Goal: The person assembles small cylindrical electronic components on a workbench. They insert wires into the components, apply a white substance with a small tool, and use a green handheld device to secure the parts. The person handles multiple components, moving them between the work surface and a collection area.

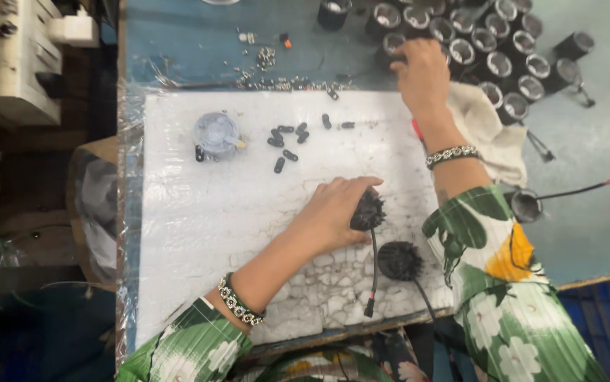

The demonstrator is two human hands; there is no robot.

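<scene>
My left hand (333,212) rests on the white foam board (199,233) and grips a black finned lamp housing (367,211) whose black cable (373,272) hangs toward me. A second black finned housing (398,260) lies just to its right on the board. My right hand (422,71) reaches far across to a group of several black cylindrical lamp bodies (503,49) at the back right, its fingers closed on one of them (392,48). Both wrists wear beaded bracelets.
Several small black connector pieces (287,141) and a clear round lid or cup (216,133) lie on the board's far part. Small screws (266,60) are scattered behind. A white cloth (489,131) lies under my right forearm. One lamp body with red and black wires (528,205) sits right.
</scene>
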